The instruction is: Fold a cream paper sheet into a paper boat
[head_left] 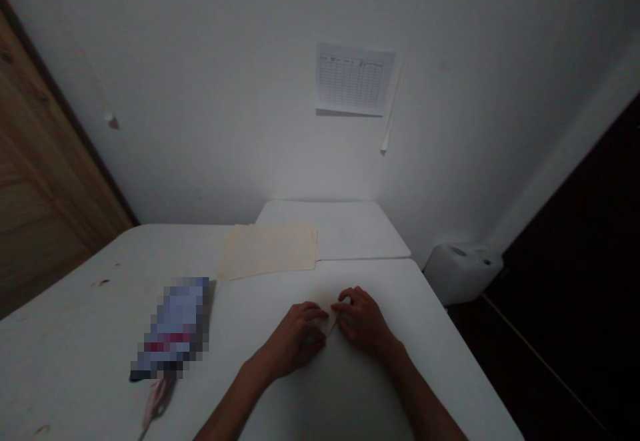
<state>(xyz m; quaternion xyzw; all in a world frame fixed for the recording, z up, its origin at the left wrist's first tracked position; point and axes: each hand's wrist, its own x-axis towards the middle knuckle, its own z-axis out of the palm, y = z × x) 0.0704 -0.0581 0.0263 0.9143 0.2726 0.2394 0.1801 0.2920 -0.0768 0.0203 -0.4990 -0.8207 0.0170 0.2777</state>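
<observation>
folder [267,251] on table [75,308], perhaps packet [173,326] before it

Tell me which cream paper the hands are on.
The small piece between the left hand and right hand, not the larger sheets lying flat farther away.

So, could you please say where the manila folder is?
In the head view, the manila folder lies at the far edge of the white table, beyond the left hand, beside a blurred object.
</observation>
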